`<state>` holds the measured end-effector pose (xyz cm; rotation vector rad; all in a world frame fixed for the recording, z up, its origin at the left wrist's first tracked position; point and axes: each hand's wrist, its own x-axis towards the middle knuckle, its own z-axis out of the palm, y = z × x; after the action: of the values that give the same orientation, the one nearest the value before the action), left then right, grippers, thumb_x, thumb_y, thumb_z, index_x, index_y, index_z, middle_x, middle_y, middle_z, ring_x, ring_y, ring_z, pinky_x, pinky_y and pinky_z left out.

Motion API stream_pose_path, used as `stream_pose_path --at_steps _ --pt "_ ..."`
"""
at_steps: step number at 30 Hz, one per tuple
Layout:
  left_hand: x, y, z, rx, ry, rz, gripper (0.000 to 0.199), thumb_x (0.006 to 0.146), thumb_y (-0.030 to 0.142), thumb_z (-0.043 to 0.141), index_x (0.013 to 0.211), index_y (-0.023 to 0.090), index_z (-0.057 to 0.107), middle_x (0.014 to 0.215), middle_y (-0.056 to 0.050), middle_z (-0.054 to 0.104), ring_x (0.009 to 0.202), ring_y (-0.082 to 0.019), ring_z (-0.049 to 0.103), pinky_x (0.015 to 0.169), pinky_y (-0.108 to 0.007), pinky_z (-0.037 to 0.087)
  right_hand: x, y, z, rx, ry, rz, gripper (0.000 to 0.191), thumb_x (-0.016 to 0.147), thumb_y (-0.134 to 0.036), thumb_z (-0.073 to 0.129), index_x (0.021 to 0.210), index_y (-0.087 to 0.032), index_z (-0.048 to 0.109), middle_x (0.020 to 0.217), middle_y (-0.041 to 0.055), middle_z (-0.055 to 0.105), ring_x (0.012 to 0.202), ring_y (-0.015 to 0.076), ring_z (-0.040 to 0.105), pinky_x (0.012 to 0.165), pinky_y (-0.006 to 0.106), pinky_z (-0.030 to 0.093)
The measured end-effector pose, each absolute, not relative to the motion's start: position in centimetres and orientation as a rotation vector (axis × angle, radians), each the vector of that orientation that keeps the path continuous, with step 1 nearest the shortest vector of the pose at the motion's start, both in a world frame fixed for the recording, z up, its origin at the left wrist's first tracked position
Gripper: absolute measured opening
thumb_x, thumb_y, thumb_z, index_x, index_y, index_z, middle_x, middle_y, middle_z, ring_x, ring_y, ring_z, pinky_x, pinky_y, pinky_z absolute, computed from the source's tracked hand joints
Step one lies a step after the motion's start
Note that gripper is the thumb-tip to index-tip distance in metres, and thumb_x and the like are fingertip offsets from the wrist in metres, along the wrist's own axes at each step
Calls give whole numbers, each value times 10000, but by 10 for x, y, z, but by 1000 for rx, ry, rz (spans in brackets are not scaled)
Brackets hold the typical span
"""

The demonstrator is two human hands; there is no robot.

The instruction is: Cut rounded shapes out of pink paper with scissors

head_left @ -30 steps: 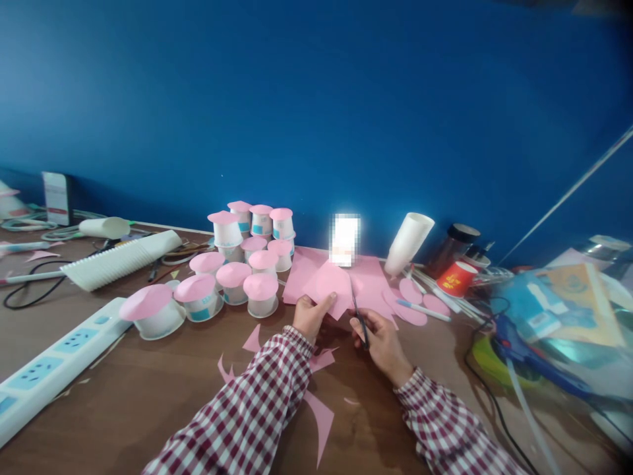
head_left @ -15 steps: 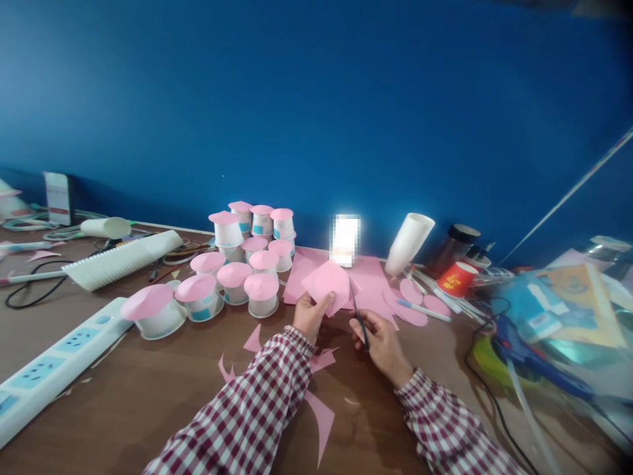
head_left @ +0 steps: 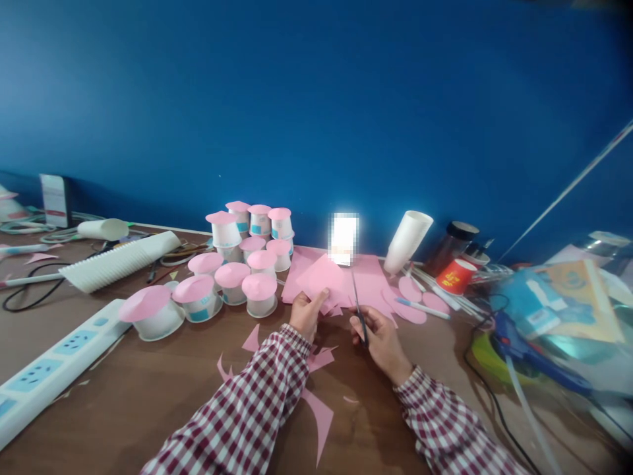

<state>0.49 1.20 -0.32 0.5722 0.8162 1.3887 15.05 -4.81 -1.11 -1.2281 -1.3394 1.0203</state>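
Between thumb and fingers, my left hand (head_left: 307,313) pinches a piece of pink paper (head_left: 324,277) near its lower edge. My right hand (head_left: 378,338) is closed round a pair of dark scissors (head_left: 361,316), whose blades point up and away just right of the paper. Blades and paper look apart, though the pink sheets (head_left: 368,274) lying behind make the paper's outline hard to tell. Several pink scraps (head_left: 319,422) lie on the brown table around my forearms.
Paper cups with pink paper tops (head_left: 260,290) stand left of my hands. A white power strip (head_left: 64,356) lies nearer left. To the right are pink paper discs (head_left: 410,313), a leaning stack of white cups (head_left: 408,241), a red cup (head_left: 455,276) and a blue glue gun (head_left: 539,359).
My left hand has shifted slightly left and turned the pink paper, which now shows a pointed upper part. The scissors stay almost where they were. The view has shifted a little.
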Motion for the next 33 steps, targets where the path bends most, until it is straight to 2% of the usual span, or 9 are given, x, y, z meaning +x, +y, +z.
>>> stream_pose_path --at_steps 8,14,18,28,33 --pt "4 10 -4 573 793 1311 381 506 248 865 801 115 665 744 -40 685 619 -102 615 504 -178 480 146 -51 -9 -1196 -1335 1057 382 801 -447 647 1032 -145 603 616 -26 552 496 109 541 442 210 449" --pt "4 7 -1 514 745 1247 330 484 243 876 697 108 662 676 -28 678 589 -104 613 527 -196 505 148 -50 -12 -1179 -1344 1055 345 834 -425 627 1045 -154 599 612 -21 555 519 115 540 456 211 453" --pt "1 8 -2 522 689 1228 309 512 235 867 709 110 665 677 -25 680 597 -108 620 546 -202 513 149 -48 -14 -1170 -1356 1030 313 847 -406 624 1037 -157 608 653 -9 564 548 114 553 492 216 465" --pt "-3 11 3 515 632 1126 313 536 222 857 737 122 638 684 -17 671 632 -121 636 605 -222 535 146 -45 -10 -1176 -1298 1043 311 829 -383 639 1030 -148 613 627 -17 556 517 106 535 462 204 434" --pt "-3 13 7 415 693 1124 298 542 154 843 745 136 625 681 2 666 596 -106 626 547 -204 519 144 -47 -3 -1199 -1327 1004 308 814 -370 651 1025 -147 624 617 -22 563 522 111 540 477 210 440"
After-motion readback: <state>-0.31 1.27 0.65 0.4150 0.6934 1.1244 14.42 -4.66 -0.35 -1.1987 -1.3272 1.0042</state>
